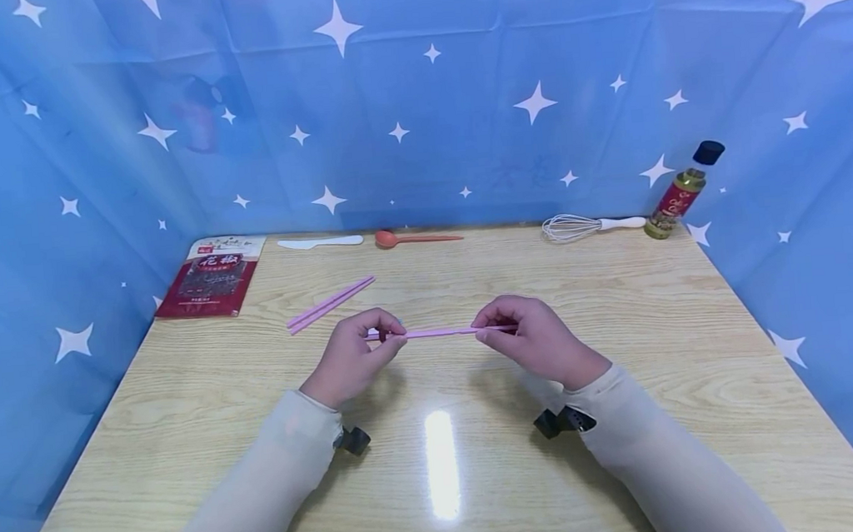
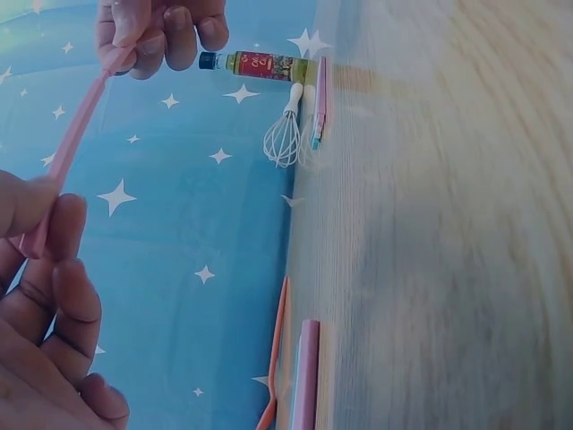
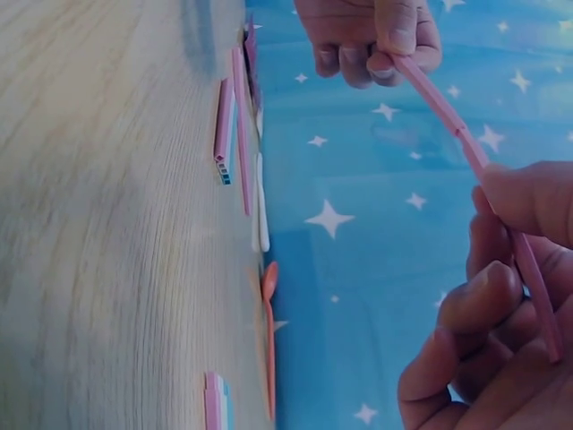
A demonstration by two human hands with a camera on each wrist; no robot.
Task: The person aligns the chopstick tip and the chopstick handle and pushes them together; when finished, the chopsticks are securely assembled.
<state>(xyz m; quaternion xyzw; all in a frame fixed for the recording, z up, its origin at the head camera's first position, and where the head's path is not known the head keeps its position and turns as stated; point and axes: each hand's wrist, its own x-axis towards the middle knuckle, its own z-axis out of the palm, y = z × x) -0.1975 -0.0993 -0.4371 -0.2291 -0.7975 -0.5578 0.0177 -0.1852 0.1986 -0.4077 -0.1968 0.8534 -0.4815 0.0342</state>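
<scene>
A thin pink chopstick [image 1: 439, 332] is held level between both hands, above the wooden table. My left hand [image 1: 354, 355] pinches it near one end between thumb and fingers. On the other side, my right hand [image 1: 538, 341] grips it the same way, with the end running back under the palm. In the right wrist view the chopstick [image 3: 439, 98] shows a small step along its length between the hands. Just beyond the left hand, a pair of pink chopsticks [image 1: 332, 305] lies slanted on the table.
Along the table's back edge lie a red seasoning packet [image 1: 213, 279], a white knife [image 1: 319, 243], an orange spoon [image 1: 417, 238] and a whisk [image 1: 592, 225]. An oil bottle [image 1: 677, 200] stands at the back right. Blue star-printed curtain [image 1: 413, 92] surrounds the table [image 1: 709, 411].
</scene>
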